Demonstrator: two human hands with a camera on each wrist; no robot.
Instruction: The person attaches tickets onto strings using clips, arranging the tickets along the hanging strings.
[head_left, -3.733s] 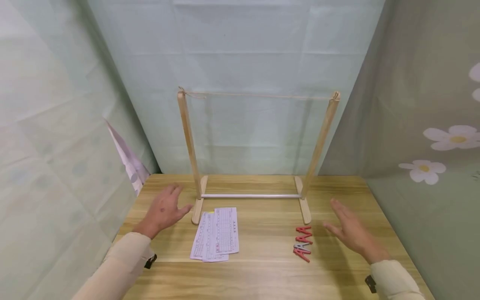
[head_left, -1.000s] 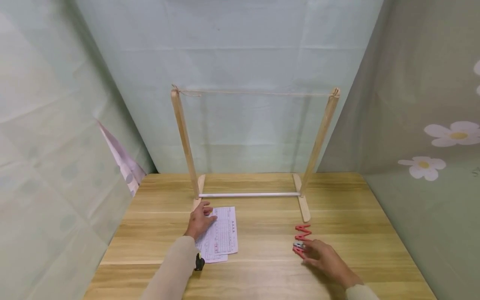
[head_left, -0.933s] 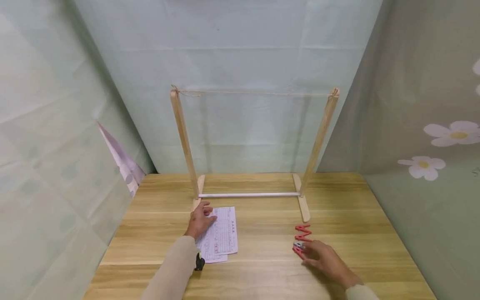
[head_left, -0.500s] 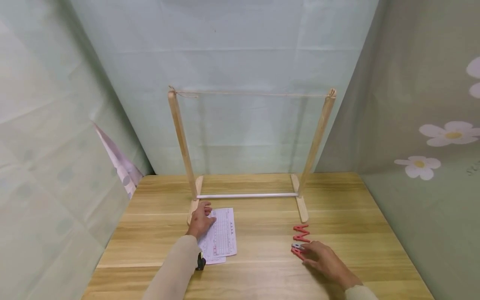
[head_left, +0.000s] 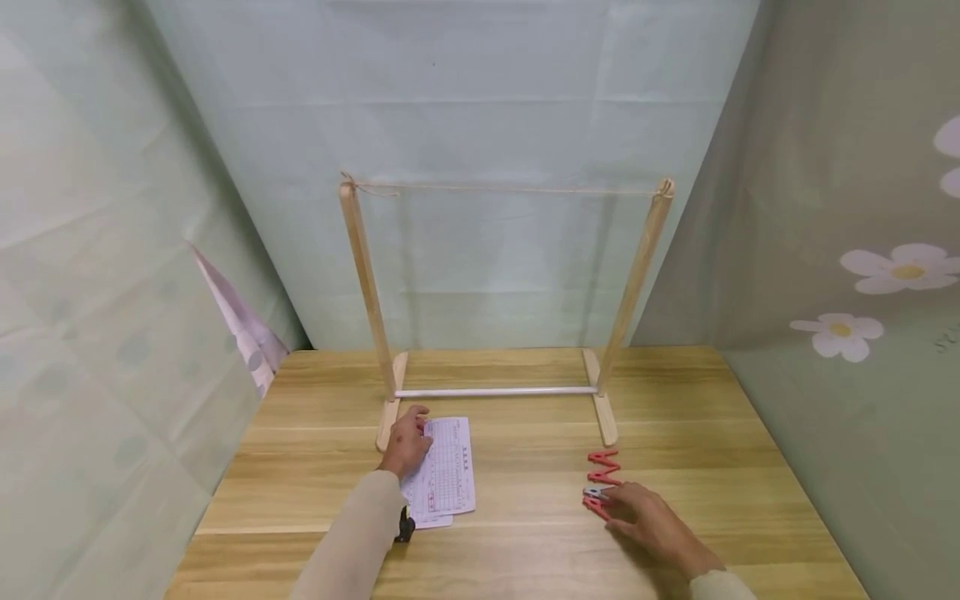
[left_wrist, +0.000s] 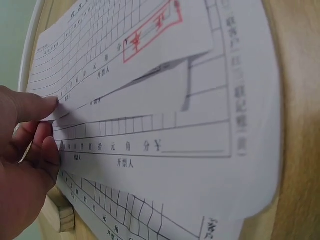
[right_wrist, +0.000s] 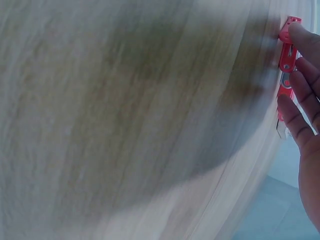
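My left hand [head_left: 407, 442] is at the upper left of a small pile of printed receipt slips [head_left: 450, 467]. In the left wrist view its thumb lies over and its fingertips under the edge of the top slip [left_wrist: 125, 95], pinching it. That slip's corner stands raised, with a shadow on the sheets below. My right hand [head_left: 652, 521] lies beside a short row of clothespins. Its thumb touches a red clothespin [right_wrist: 287, 57], its other fingers loosely spread along the row. A grey clothespin [head_left: 596, 492] and red clothespins [head_left: 603, 476] lie close by; the hand partly covers the nearest.
Behind the slips stands a wooden frame [head_left: 633, 283] with a string [head_left: 502, 188] tied across its top and a white rod [head_left: 495, 392] low between its feet. Fabric curtains [head_left: 480, 267] enclose the wooden table [head_left: 525, 550] at the back and both sides.
Both hands have come inward from the table's sides, the left to the slips and the right to the clothespins. Over the last half second the left hand shifts slightly right; the right stays put.
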